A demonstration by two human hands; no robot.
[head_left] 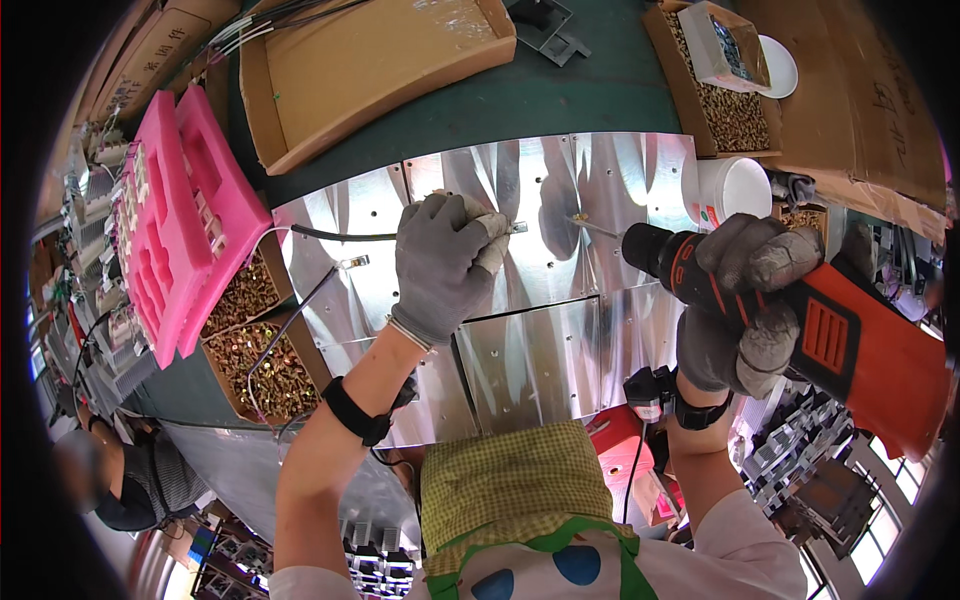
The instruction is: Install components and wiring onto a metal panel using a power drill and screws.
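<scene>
My left hand [445, 265], in a grey work glove, is closed around a black cable [345, 236] over a shiny metal sheet [520, 270]. Past its fingertips shows a small metal end piece [518, 228], apparently the cable's. My right hand [745, 270], gloved too, grips an orange and black cordless screwdriver [880, 355]. Its long bit points left above the sheet, with a small brass-coloured screw [578, 219] at the tip. Left of my left hand, a second thin cable's metal connector [353, 262] lies on the sheet.
Pink foam holders [170, 250] stand at the left, beside cardboard boxes of brass-coloured screws [265, 370]. A shallow cardboard tray [375, 75] lies at the back. At the right are a white tub [735, 190] and another screw box [735, 118]. Another person [140, 475] is at lower left.
</scene>
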